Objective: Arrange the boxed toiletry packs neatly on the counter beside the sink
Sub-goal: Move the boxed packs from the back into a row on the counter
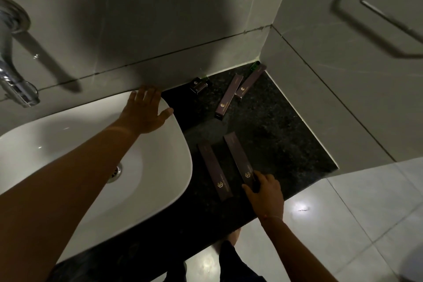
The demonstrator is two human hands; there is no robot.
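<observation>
While my left hand [144,111] lies flat and spread on the far right rim of the white sink [96,144], its grip wide and holding nothing, my right hand [265,192] is down at the near edge of the dark speckled bench [286,135]. Its fingers pinch the near end of a long brown box [240,160], so that grip is closed on that pack, which lies flat and points away from me. Just beside it on the left, nearly parallel and not quite touching, lies a second long box [215,170] with a gold logo near its closer end.

Farther back I see two more long packs: the middle box [229,97], angled toward the corner, and the corner box [251,80], whose far end reaches almost into the wall corner. Their near parts sit close together; I cannot tell whether they touch. A small square box [198,85] stands against the back wall, left of those two. Something green [254,67] shows behind the corner box, too dim to identify.

A chrome tap [13,57] projects from the wall above the sink.
</observation>
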